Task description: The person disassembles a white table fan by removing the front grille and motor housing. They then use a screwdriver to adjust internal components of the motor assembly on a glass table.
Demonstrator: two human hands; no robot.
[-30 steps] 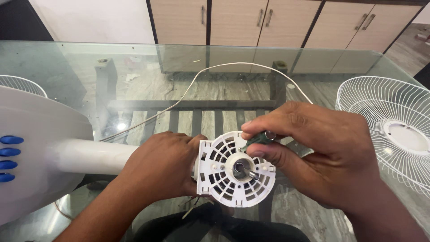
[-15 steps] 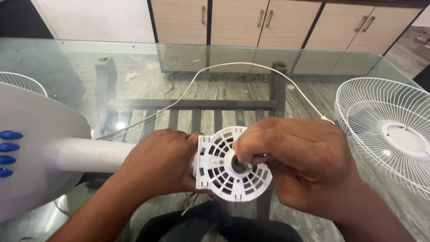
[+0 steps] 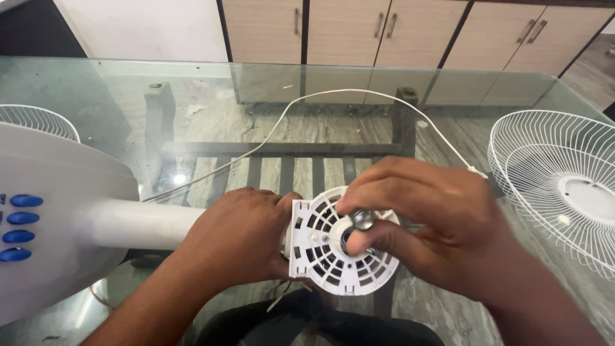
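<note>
White slotted motor housing [image 3: 333, 256] — left hand [image 3: 240, 234] gripping its side; right hand [image 3: 426, 224] fingertips pinching, seemingly, metal shaft [image 3: 362, 220]

I see the white vented motor housing [image 3: 333, 247] at the middle, lying on its side over the glass table [image 3: 128, 96]. My left hand [image 3: 240, 234] wraps its rear, touching it. My right hand [image 3: 426, 224] pinches the metal shaft [image 3: 362, 220] at its centre. Left of the housing lies the fan base [image 3: 57, 211]; right of it, the wire grille [image 3: 564, 186]; beyond it, a white cord [image 3: 333, 96].
</note>
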